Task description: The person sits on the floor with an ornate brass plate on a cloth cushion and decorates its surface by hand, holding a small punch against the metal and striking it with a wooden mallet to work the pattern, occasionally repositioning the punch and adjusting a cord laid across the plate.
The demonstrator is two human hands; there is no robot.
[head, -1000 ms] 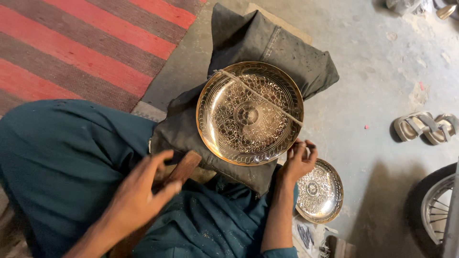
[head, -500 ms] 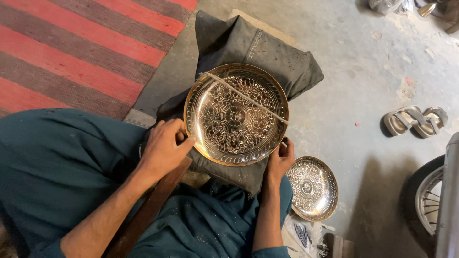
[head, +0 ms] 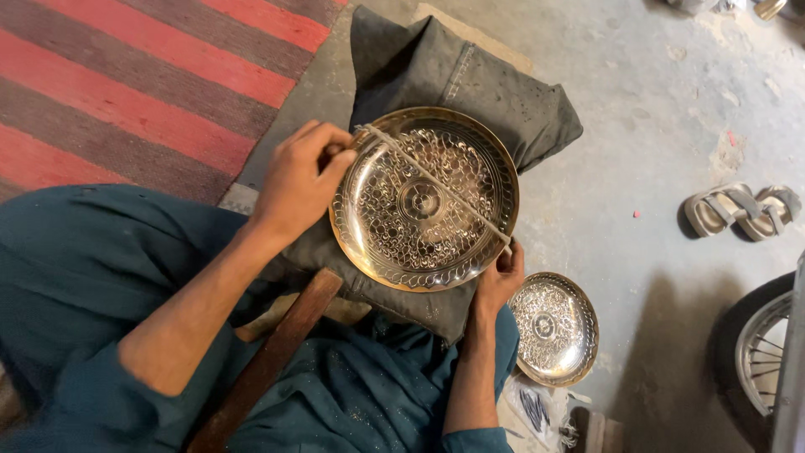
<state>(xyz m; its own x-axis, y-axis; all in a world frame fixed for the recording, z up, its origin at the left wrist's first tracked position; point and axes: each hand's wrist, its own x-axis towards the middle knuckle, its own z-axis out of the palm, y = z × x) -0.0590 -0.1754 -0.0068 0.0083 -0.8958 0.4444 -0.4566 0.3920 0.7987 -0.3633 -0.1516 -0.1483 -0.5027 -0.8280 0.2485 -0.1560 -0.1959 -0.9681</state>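
Brass, round and engraved, the large plate (head: 423, 200) is rested on a dark grey cushion (head: 457, 75) (on the floor); a thin strip (head: 436, 186) stretched across it is pinched by left hand (head: 300, 180) and right hand (head: 500, 277), fingers clamped on its ends; uneven tension could let the strip slip or scratch the plate

One package only: a clear plastic bag (head: 537, 411) lies crumpled on the floor at the near edge, just right of the person's knee and below the small engraved plate. Thin dark pieces show through it. No labels, signs or screens in view.
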